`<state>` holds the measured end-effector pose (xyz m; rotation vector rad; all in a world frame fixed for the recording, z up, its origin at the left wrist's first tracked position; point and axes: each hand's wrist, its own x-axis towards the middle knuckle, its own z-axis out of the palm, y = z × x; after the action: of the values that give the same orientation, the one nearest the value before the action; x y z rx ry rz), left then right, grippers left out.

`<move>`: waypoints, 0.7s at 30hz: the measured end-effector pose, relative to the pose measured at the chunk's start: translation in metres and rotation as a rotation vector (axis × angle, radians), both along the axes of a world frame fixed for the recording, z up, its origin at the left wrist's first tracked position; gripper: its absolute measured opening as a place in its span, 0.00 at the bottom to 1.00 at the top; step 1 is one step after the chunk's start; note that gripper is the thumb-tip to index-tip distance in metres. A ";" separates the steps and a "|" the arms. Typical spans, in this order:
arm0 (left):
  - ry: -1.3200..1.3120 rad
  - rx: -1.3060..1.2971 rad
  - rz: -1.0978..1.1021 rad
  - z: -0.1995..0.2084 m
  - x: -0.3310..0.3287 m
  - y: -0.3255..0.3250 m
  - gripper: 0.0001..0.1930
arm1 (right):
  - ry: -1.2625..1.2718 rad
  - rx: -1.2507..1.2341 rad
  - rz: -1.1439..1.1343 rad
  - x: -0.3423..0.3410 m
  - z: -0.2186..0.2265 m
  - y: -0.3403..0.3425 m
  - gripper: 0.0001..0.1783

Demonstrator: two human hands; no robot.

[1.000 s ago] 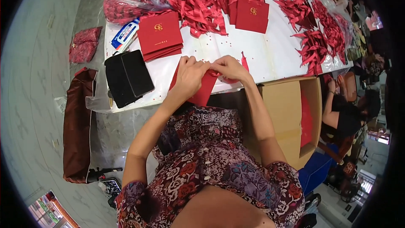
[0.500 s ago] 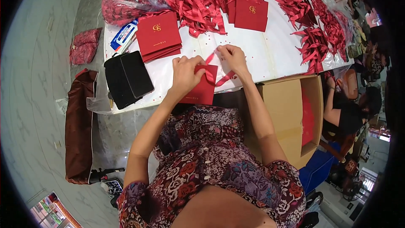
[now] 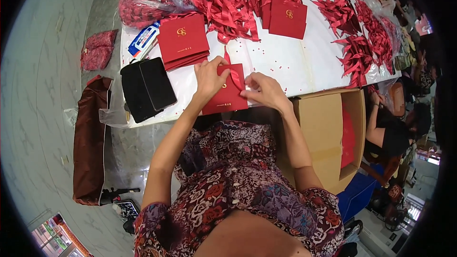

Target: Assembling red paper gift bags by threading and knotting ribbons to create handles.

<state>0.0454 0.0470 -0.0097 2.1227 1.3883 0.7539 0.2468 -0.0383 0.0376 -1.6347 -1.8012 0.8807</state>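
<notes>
So the left hand [image 3: 211,77] is curled in tight on the upper left of a red packet [image 3: 231,96], thumb over the ribbon [image 3: 235,77] on its face. The right hand [image 3: 264,90] is half curled at the packet's right edge, thumb tip by the ribbon; can't tell if it's actually pinching any. The packet lies flat right at the front edge of the worktop [image 3: 297,66], maybe poking over a bit.

Left side's pretty crowded: a black pouch [image 3: 148,89] sits near the front left corner, and a red stack [image 3: 183,38] is just beyond the left hand, with a blue and white pack [image 3: 144,39] tucked beside it. Straight ahead a big ribbon pile [image 3: 223,7] blocks the far side, next to a stuffed plastic bag [image 3: 148,1]. More red packets [image 3: 288,17] lean up ahead on the right.

Roomiest bit is the white stretch beyond and right of the right hand, running over to some ribbon bunches [image 3: 356,57], with little red specks scattered about. Down at the front edge, a cardboard box [image 3: 320,131] sits close alongside the right forearm.
</notes>
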 end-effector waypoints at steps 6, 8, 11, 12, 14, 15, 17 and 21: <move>0.008 0.033 -0.017 0.002 0.001 0.000 0.14 | -0.093 -0.138 0.132 -0.006 -0.007 0.006 0.15; -0.020 0.160 0.028 0.002 0.002 -0.005 0.13 | 0.177 -0.177 0.025 -0.007 -0.017 0.009 0.14; -0.268 0.058 0.057 0.004 0.012 -0.032 0.13 | 0.547 -0.198 -0.094 -0.005 -0.022 0.018 0.12; -0.479 -0.166 0.051 0.006 0.013 -0.046 0.13 | 0.641 -0.247 -0.137 -0.009 -0.015 0.021 0.11; -0.616 -0.357 -0.016 0.015 0.024 -0.069 0.13 | 0.758 -0.298 -0.209 -0.014 -0.009 0.024 0.09; -0.709 -0.491 -0.073 0.023 0.028 -0.077 0.13 | 0.758 -0.298 -0.212 -0.014 -0.011 0.024 0.09; -0.588 -0.467 -0.223 -0.002 0.015 -0.086 0.10 | 0.764 -0.207 -0.268 -0.022 -0.011 0.028 0.09; -0.532 -0.657 -0.274 0.004 -0.005 -0.091 0.08 | 0.719 -0.197 -0.317 -0.005 -0.020 0.024 0.09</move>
<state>0.0404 -0.0442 -0.0060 1.4178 0.8701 0.5828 0.2415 -0.0140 0.0175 -1.4004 -0.9637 1.3072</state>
